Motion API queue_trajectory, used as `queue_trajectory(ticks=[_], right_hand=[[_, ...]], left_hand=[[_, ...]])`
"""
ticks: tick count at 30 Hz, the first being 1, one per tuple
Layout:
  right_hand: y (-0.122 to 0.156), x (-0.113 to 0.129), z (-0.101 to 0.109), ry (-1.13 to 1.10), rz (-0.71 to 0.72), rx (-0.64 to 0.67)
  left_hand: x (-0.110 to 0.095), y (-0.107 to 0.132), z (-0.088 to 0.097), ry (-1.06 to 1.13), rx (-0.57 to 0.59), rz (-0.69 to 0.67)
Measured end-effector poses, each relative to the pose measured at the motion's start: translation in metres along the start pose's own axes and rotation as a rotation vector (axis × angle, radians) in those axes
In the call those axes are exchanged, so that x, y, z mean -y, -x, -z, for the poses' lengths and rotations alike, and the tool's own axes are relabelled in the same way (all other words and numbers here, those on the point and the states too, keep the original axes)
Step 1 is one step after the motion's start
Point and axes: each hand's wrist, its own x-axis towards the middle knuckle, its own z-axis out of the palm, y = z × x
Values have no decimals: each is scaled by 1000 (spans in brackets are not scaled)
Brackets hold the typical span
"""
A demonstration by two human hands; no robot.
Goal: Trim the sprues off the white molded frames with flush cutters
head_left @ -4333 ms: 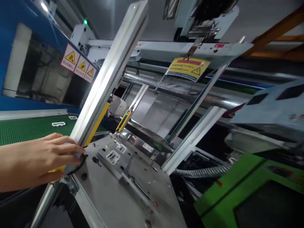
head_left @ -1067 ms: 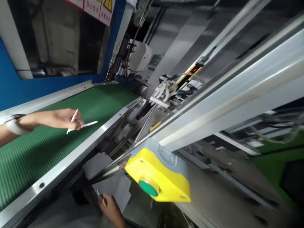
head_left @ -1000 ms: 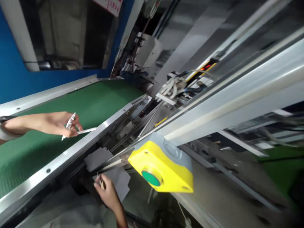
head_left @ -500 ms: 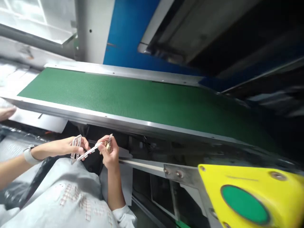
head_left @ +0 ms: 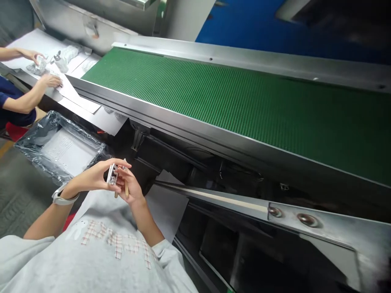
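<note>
Both my hands meet in front of my chest, below the conveyor's near edge. My left hand [head_left: 97, 176] pinches a small white plastic part [head_left: 112, 175] between thumb and fingers. My right hand [head_left: 131, 188] is closed around a thin tan stick-like tool [head_left: 126, 188] and touches the same white part. A pale watch sits on my left wrist. The green conveyor belt [head_left: 232, 95] runs above and beyond my hands, with nothing on it.
A plastic-lined bin [head_left: 58, 147] holding white parts stands to the left of my hands. Another person's hands [head_left: 50, 80] work at a white table [head_left: 30, 42] at the far left. A steel rail [head_left: 183, 130] borders the belt, with a blue machine wall behind.
My view swung left from the yellow button box to the belt's end. My left hand brought the white part off the belt down to my chest, where my right hand joined it.
</note>
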Motion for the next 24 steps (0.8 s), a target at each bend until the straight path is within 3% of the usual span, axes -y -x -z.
queue_trajectory(ticks=[5,12,15,18,24], right_hand=[[-16,-13,-9,136,113,-66],[-21,6,-30,430,492,-252],[-11,16,-48,571,565,-164],[-9,14,-65,770,635,-45],[-18,2,-76,851,676,-74]], left_hand=[[-7,3,17,14,31,10],[12,14,42,-108,-130,-19],[21,16,48,-109,-175,-1],[23,16,54,-50,-150,5],[20,20,68,-41,-127,32]])
